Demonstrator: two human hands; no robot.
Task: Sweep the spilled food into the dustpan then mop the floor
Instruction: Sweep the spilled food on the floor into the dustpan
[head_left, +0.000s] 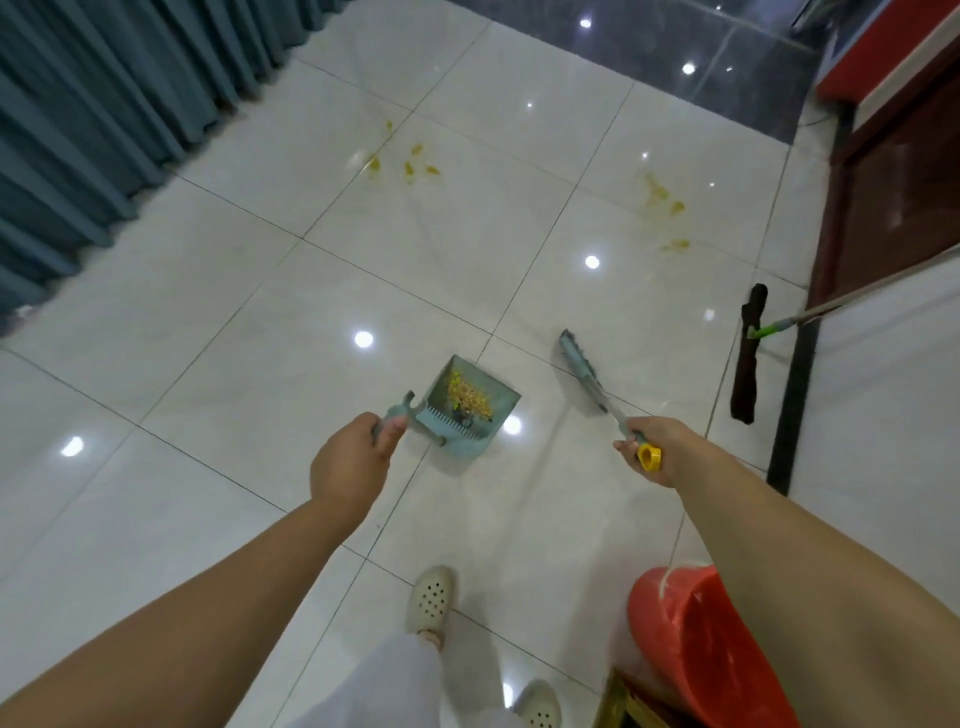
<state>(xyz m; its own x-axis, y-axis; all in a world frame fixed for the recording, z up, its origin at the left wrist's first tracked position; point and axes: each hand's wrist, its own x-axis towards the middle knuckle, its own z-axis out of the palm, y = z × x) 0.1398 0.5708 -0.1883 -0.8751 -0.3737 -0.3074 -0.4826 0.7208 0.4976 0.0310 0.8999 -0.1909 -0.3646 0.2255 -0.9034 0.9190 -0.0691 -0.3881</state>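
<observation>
While each grip clasps dustpan (462, 410), broom (584, 371), yellow smears (410, 166) stain glossy tile floor (208, 312).

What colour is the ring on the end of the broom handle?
Yellow; the ring shows in the head view, by the right hand.

Bright, even indoor light falls from above me; round white glare spots dot the glossy floor (208, 291), one just beyond my left hand (349, 460), another between both hands, more farther out past my fingertips. Shadows are faint and soft, a pale one under the dustpan (464, 408) by my left fingers. The brush (582, 371) beyond my right hand (655, 447) is slightly motion-blurred. Straight tile lines bow toward the edges, and the curtain (104, 114) far left smears softly.
</observation>
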